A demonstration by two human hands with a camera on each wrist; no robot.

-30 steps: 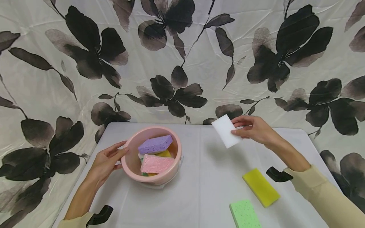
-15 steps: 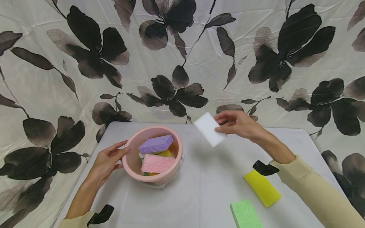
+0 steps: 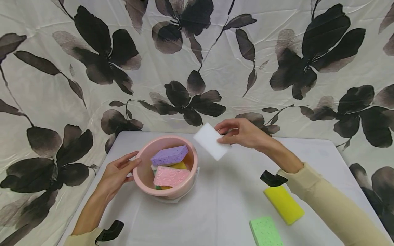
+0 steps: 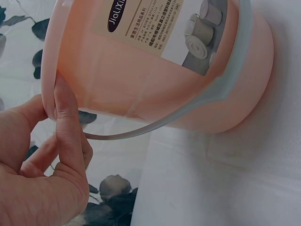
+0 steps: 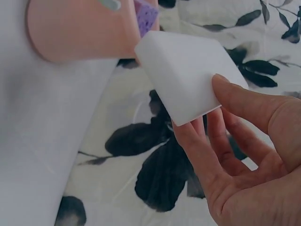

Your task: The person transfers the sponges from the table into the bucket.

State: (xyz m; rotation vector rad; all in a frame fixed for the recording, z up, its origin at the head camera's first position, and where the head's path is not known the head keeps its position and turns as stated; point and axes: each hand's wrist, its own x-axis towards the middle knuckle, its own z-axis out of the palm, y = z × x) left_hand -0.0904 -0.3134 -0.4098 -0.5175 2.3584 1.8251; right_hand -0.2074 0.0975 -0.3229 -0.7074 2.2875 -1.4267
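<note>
A pink bucket [image 3: 143, 179] stands on the left half of the table, with a purple sponge [image 3: 169, 155], a pink sponge [image 3: 171, 176] and some yellow and green pieces inside. My left hand [image 3: 115, 177] pinches the bucket's rim between thumb and fingers, as the left wrist view shows close up. Between the thumb and fingers of my right hand [image 3: 243, 135] is a white sponge [image 3: 211, 141], held in the air just right of the bucket. In the right wrist view the white sponge [image 5: 183, 70] overlaps the bucket's rim, and the purple sponge peeks out behind it.
On the right of the table lie a yellow sponge [image 3: 284, 205] and a light green sponge [image 3: 265, 230]. The bucket's pale handle [image 4: 188, 103] hangs down along its side. A flower-print cloth [image 3: 191, 51] rises behind the white table [image 3: 191, 222].
My right hand has carried the white sponge leftward, from over the table's right half to close beside the bucket. My left hand has stayed at the bucket's rim.
</note>
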